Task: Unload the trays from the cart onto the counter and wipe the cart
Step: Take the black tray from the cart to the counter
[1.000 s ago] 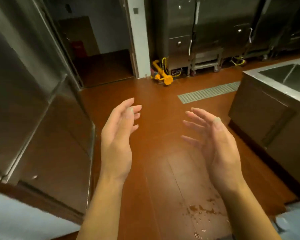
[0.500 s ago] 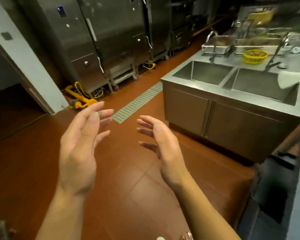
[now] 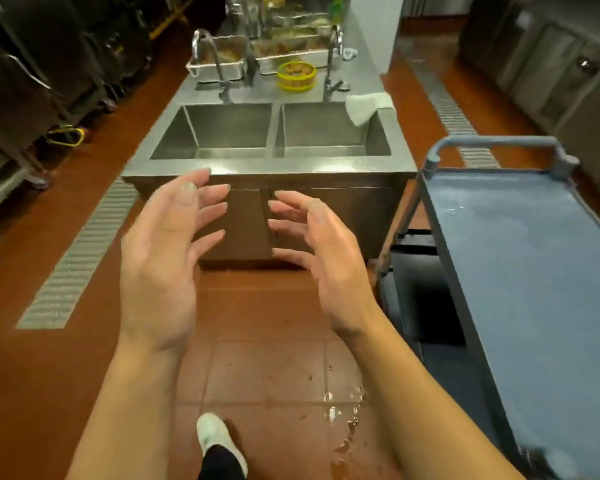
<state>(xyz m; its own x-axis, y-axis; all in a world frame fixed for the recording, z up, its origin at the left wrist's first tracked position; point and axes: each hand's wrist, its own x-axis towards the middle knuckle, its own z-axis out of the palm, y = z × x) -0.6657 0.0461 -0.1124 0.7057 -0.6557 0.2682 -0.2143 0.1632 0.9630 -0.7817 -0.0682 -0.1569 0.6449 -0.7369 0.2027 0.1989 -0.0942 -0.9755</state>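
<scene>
A grey-blue cart stands at the right, its top shelf bare with a few wet spots. Steel trays of food sit on the counter behind a double sink. A white cloth hangs over the right basin's far corner. My left hand and my right hand are raised side by side in front of the sink cabinet, palms facing each other, fingers spread and holding nothing. Both are left of the cart and touch nothing.
A yellow basket and two faucets stand behind the basins. Steel cabinets line the left wall and the far right. Floor drain grates run on both sides. A puddle lies on the red tiles by my white shoe.
The view has swung right from the doorway and steel cabinets to the sink counter, and the cart has come into view. My hands stayed raised and empty, now closer together.
</scene>
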